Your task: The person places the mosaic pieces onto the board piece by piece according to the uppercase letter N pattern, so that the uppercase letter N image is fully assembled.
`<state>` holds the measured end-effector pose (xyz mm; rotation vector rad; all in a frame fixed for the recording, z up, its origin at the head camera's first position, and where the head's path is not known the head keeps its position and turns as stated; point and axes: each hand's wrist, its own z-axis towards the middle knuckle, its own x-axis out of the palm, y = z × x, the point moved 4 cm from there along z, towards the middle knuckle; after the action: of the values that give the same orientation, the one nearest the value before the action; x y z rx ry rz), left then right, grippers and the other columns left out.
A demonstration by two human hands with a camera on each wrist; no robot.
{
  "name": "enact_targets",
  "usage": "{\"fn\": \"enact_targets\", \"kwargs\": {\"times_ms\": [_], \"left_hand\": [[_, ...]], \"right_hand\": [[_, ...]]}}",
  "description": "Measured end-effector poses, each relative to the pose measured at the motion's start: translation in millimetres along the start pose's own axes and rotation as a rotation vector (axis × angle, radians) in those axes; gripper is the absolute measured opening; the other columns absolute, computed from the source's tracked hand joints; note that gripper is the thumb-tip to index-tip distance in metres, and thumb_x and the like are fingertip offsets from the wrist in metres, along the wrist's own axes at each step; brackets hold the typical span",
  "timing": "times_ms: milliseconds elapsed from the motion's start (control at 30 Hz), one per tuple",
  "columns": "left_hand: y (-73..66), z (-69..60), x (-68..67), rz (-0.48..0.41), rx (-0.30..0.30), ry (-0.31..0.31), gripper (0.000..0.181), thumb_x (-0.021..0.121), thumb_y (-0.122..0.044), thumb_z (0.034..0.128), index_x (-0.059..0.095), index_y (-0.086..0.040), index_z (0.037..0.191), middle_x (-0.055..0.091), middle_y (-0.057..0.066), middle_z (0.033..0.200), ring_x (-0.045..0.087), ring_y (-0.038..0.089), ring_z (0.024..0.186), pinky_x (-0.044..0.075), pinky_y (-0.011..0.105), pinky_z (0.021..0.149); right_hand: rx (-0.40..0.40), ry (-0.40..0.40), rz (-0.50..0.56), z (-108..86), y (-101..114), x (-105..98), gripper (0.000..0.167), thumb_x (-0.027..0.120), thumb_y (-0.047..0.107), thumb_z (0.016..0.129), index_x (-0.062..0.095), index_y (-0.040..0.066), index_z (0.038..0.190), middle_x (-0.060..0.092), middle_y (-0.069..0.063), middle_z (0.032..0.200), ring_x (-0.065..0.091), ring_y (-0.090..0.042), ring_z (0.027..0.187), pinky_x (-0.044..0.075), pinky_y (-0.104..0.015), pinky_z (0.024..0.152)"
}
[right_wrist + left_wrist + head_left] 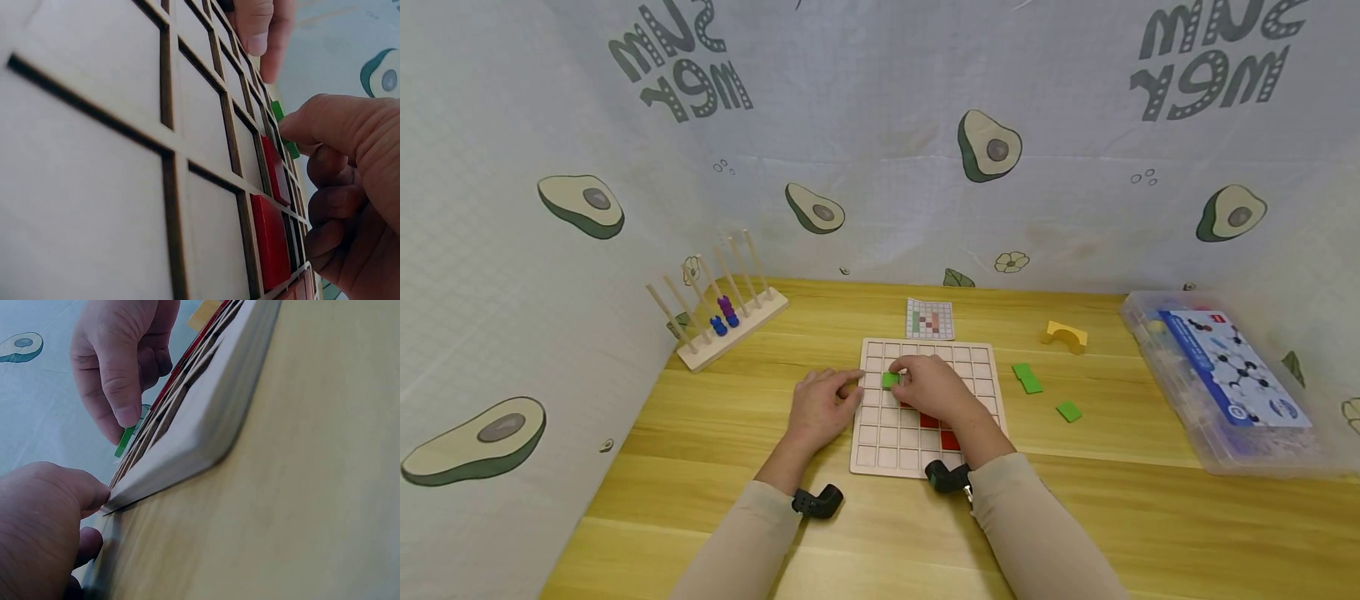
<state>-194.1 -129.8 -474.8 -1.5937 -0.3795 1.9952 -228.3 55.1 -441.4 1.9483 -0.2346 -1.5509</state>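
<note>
A square wooden grid board [887,436] lies on the table. Over its upper left part, my right hand [936,388] pinches a green tile [890,381] between thumb and index finger; the right wrist view shows this green tile [278,111] at the fingertips, partly covered. Beside the board's left edge is my left hand [820,408], its fingers extended. A fingertip of that left hand [47,519] touches the board's edge in the left wrist view. Red tiles [950,440] sit in a diagonal run of grid cells, some of them hidden under the right hand.
Behind the board lies a pattern card [930,319]. Loose green tiles [1069,412] and a yellow arch block [1064,335] are at the right. Farther right stands a clear plastic box [1202,425] with a blue booklet. A peg stand [737,335] with beads is back left.
</note>
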Motion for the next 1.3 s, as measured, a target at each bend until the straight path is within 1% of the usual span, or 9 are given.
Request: {"fn": "enact_targets", "kwargs": {"times_ms": [167, 300, 400, 567, 667, 900, 1100, 1300], "left_hand": [[0.9, 0.4, 1.8, 0.002, -0.003, 0.003, 0.029, 0.068, -0.028, 0.0954, 0.075, -0.023, 0.123, 0.065, -0.006, 0.080, 0.051, 0.015, 0.079, 0.036, 0.033, 0.076], [2.0, 0.4, 3.1, 0.003, -0.005, 0.004, 0.029, 0.068, -0.028, 0.0956, 0.075, -0.023, 0.123, 0.065, -0.006, 0.081, 0.050, 0.015, 0.079, 0.035, 0.033, 0.075], [1.8, 0.2, 2.8, 0.006, 0.004, -0.008, 0.029, 0.068, -0.028, 0.0951, 0.076, -0.022, 0.122, 0.065, -0.006, 0.080, 0.051, 0.015, 0.079, 0.036, 0.034, 0.075], [1.5, 0.3, 2.0, -0.002, -0.005, 0.004, 0.029, 0.068, -0.029, 0.0956, 0.075, -0.023, 0.123, 0.066, -0.006, 0.082, 0.051, 0.015, 0.080, 0.035, 0.033, 0.075], [1.9, 0.3, 2.1, -0.005, -0.018, 0.020, 0.029, 0.067, -0.029, 0.0962, 0.075, -0.023, 0.124, 0.066, -0.006, 0.082, 0.050, 0.015, 0.081, 0.034, 0.033, 0.075], [1.3, 0.4, 1.8, -0.001, -0.018, 0.018, 0.029, 0.068, -0.029, 0.0960, 0.075, -0.023, 0.124, 0.066, -0.006, 0.082, 0.051, 0.015, 0.081, 0.034, 0.032, 0.075], [0.7, 0.0, 2.7, -0.001, -0.026, 0.025, 0.030, 0.068, -0.030, 0.0960, 0.075, -0.024, 0.124, 0.066, -0.006, 0.083, 0.051, 0.016, 0.082, 0.034, 0.032, 0.076], [1.7, 0.1, 2.7, -0.007, -0.031, 0.018, 0.030, 0.068, -0.030, 0.0961, 0.075, -0.024, 0.125, 0.066, -0.006, 0.083, 0.050, 0.015, 0.081, 0.033, 0.032, 0.076]], "right_hand": [[0.019, 0.003, -0.009, 0.3, 0.0, 0.0, 0.030, 0.069, 0.015, 0.091, 0.073, 0.010, 0.120, 0.060, 0.002, 0.069, 0.048, -0.011, 0.056, 0.037, -0.026, 0.055], [0.013, 0.004, -0.023, 1.4, -0.6, 0.8, 0.029, 0.069, 0.016, 0.091, 0.073, 0.010, 0.119, 0.060, 0.002, 0.069, 0.048, -0.011, 0.057, 0.037, -0.025, 0.055], [0.005, 0.005, -0.027, 2.3, -0.7, 1.4, 0.029, 0.068, 0.015, 0.090, 0.073, 0.010, 0.119, 0.060, 0.003, 0.069, 0.048, -0.010, 0.057, 0.037, -0.025, 0.055], [0.003, 0.006, -0.025, 2.9, -0.9, 2.3, 0.030, 0.068, 0.015, 0.090, 0.073, 0.009, 0.119, 0.060, 0.003, 0.070, 0.049, -0.010, 0.057, 0.038, -0.025, 0.056], [0.015, 0.004, -0.024, 3.3, -1.4, 2.8, 0.030, 0.070, 0.016, 0.090, 0.073, 0.010, 0.119, 0.061, 0.002, 0.071, 0.049, -0.010, 0.058, 0.039, -0.025, 0.056], [0.047, 0.014, -0.016, 3.0, -2.3, 2.0, 0.029, 0.070, 0.018, 0.091, 0.073, 0.012, 0.120, 0.061, 0.001, 0.072, 0.051, -0.012, 0.059, 0.039, -0.026, 0.056], [0.055, 0.002, 0.008, -2.8, -4.0, -3.9, 0.032, 0.069, 0.019, 0.091, 0.072, 0.012, 0.123, 0.061, 0.001, 0.072, 0.051, -0.013, 0.058, 0.040, -0.027, 0.056], [0.113, -0.025, 0.054, -15.4, -9.6, -15.3, 0.034, 0.070, 0.026, 0.094, 0.070, 0.014, 0.126, 0.062, 0.000, 0.075, 0.053, -0.014, 0.059, 0.042, -0.028, 0.057]]}}
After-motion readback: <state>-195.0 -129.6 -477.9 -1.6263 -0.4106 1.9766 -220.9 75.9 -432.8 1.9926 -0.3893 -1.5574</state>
